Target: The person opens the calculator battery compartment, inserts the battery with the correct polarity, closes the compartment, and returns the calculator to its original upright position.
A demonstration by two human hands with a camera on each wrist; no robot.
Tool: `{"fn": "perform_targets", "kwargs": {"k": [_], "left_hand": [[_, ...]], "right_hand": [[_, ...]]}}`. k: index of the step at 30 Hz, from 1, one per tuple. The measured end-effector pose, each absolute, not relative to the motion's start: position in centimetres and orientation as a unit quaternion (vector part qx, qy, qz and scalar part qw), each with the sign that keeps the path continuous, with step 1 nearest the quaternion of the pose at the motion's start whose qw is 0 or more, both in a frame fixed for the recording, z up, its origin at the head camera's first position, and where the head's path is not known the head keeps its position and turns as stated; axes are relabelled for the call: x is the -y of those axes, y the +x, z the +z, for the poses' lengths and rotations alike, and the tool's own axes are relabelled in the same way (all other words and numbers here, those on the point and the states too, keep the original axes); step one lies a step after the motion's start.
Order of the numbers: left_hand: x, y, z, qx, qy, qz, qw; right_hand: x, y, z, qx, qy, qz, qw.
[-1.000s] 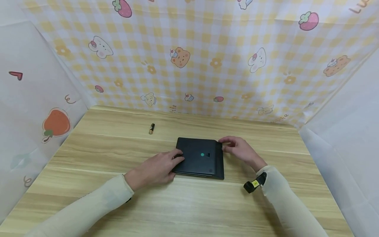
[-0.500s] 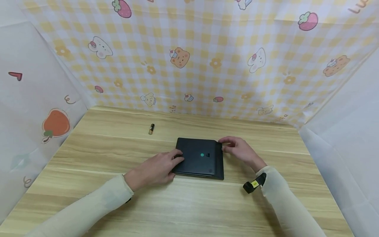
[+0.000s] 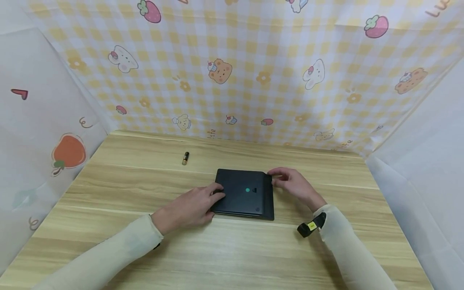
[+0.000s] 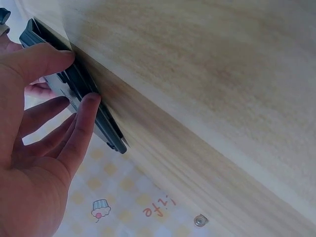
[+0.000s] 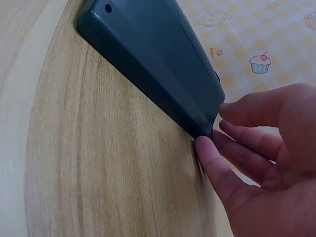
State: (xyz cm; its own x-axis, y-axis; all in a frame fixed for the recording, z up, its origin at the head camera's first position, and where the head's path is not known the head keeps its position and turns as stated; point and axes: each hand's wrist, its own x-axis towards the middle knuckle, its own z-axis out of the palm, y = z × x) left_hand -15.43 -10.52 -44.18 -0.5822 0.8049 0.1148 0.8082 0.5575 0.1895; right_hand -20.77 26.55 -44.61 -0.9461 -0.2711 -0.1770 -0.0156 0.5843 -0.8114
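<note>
A dark flat calculator [image 3: 239,191] lies face down on the wooden table, its back panel upward with a small green dot and a little latch. My left hand [image 3: 192,207] grips its left end, the thumb at the near edge and fingers on the back. In the left wrist view that hand [image 4: 44,113] spans the calculator's side [image 4: 81,84]. At the far right corner, my right hand [image 3: 293,183] pinches the thicker end. The right wrist view has the thumb and fingers of this hand [image 5: 266,158] at a corner of the calculator [image 5: 153,59].
A small black-and-copper battery [image 3: 185,158] lies on the table [image 3: 239,253], farther back and to the left. A yellow checked cloth [image 3: 246,80] with cartoon prints hangs behind the table's far edge. White cloths hang at both sides.
</note>
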Motion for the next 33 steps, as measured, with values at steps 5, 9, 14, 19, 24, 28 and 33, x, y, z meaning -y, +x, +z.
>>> {"fn": "perform_targets", "kwargs": {"k": [5,9,14,19,24,28,33], "left_hand": [[10.5,-15.4,-43.8,0.883,-0.454,-0.117,0.001],[10.5,-15.5,-43.4,0.88,-0.451,-0.146,-0.007],[10.2,-16.1,-43.1,0.876,-0.444,-0.187,-0.006],[9.7,-16.6,-42.7,0.885,-0.418,-0.205,0.016],[8.9,-16.8,-42.0,0.899,-0.378,-0.213,0.056],[8.2,-17.0,-41.4,0.904,-0.353,-0.229,0.07],[7.5,-17.5,-40.7,0.905,-0.342,-0.245,0.065]], "right_hand": [[-26.6,-20.7,-44.5,-0.883,-0.089,-0.44,0.137],[-26.7,-20.5,-44.4,-0.883,-0.092,-0.44,0.134],[-26.8,-20.3,-44.3,-0.877,-0.097,-0.452,0.133],[-27.0,-20.0,-44.4,-0.877,-0.093,-0.456,0.119],[-27.0,-19.6,-44.0,-0.884,-0.08,-0.452,0.088],[-26.8,-19.2,-43.0,-0.894,-0.082,-0.436,0.062],[-26.4,-18.8,-42.0,-0.902,-0.11,-0.416,0.038]]}}
